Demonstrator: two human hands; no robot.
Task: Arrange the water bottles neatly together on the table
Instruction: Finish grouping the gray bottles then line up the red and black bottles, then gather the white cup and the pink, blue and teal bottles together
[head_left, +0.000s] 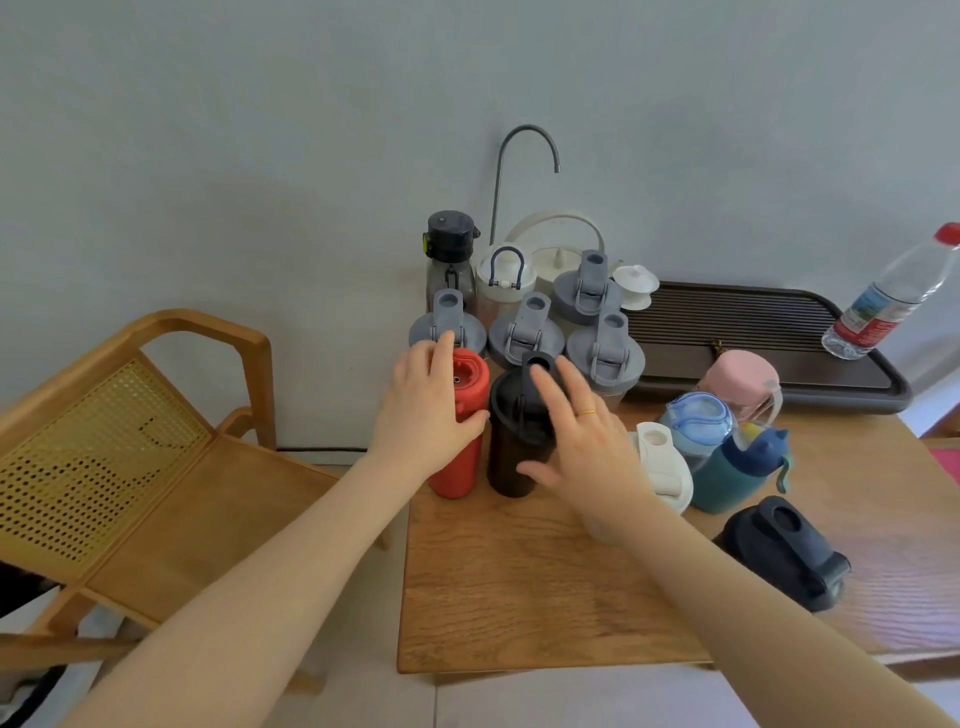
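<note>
A red bottle (462, 467) and a black shaker bottle (511, 452) stand side by side at the wooden table's (519, 597) left edge. My left hand (426, 410) wraps around the red bottle's upper body. My right hand (582, 436) rests against the black bottle's right side with fingers spread. Behind them stand several grey-lidded shakers (524, 330), a dark smoky bottle (451, 249) and a white-lidded bottle (501, 280). To the right are a white shaker (662, 467), a blue-lidded bottle (698, 421), a teal bottle (737, 467), a pink bottle (740, 376) and a navy shaker (784, 551).
A dark tea tray (753, 332) lies at the back right with a clear plastic water bottle (893, 301) on it. A white kettle (558, 254), a curved spout (524, 150) and a small white cup (636, 283) stand by the wall. A wooden chair (156, 467) is left of the table.
</note>
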